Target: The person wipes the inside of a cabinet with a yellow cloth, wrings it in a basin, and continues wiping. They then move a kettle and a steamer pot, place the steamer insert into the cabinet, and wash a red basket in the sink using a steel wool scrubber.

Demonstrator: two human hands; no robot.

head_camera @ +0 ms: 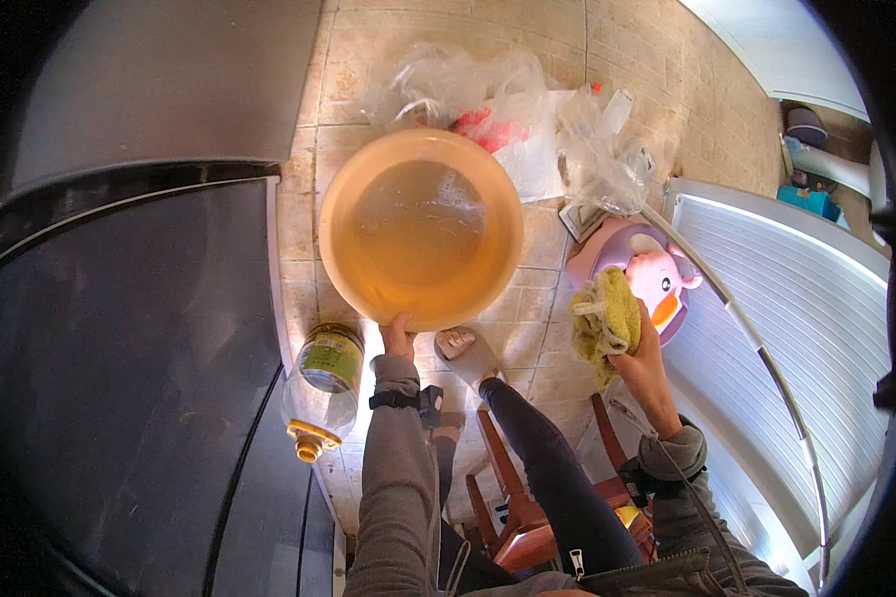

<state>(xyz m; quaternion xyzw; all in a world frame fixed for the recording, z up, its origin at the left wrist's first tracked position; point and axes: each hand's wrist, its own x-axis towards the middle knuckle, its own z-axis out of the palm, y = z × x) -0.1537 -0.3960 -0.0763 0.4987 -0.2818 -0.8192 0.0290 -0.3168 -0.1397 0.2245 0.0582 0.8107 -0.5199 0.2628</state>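
My left hand (399, 337) grips the near rim of a round orange plastic basin (422, 298), its thumb on top and its other fingers mostly hidden. Cloudy water (418, 216) stands in the basin. Bunched in my right hand (644, 362) is a yellow-green cloth (606, 322) with pale strings, held to the right of the basin. Just behind the cloth is a pink and purple plastic item (653, 276) with an animal face. A large clear plastic bottle (328, 384) with a green label lies left of my left wrist.
Clear plastic bags (455, 82) and a white sheet (530, 160) lie beyond the basin on the tiled floor. Dark cabinet fronts (134, 336) line the left. At the right are a ribbed metal panel (784, 298) and a long bent pole (773, 366). A wooden stool (519, 515) stands by my legs.
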